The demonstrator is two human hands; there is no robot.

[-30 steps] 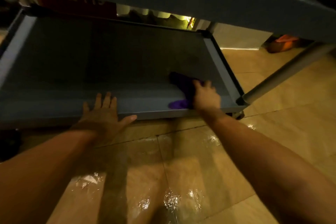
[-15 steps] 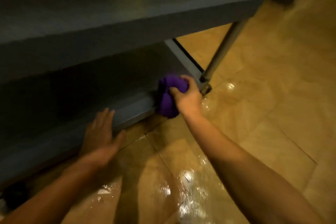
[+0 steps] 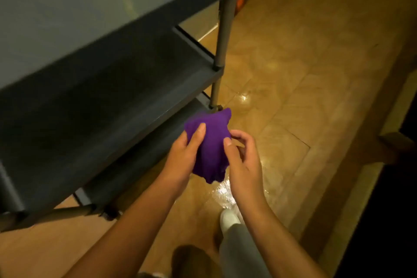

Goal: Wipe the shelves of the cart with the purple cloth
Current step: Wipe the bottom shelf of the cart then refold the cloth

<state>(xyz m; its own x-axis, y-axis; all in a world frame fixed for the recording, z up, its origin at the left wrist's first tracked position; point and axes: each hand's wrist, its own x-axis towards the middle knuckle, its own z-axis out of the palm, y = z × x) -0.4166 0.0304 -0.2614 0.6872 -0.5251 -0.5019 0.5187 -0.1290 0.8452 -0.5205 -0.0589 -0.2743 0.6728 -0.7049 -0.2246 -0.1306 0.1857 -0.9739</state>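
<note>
Bunching the crumpled purple cloth (image 3: 208,149) at frame centre, the left hand (image 3: 182,160) and right hand (image 3: 242,160) both grasped it, clear of the dark grey plastic cart (image 3: 112,79); a loose grasp risked dropping it onto the glossy wet floor tiles (image 3: 282,101)

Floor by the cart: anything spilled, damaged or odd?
The tiled floor shows glossy patches beside the cart leg and under the hands; wet or only glare, cannot tell. The cart looks intact. Purple cloth is off the shelves, bunched between left hand and right hand.
</note>
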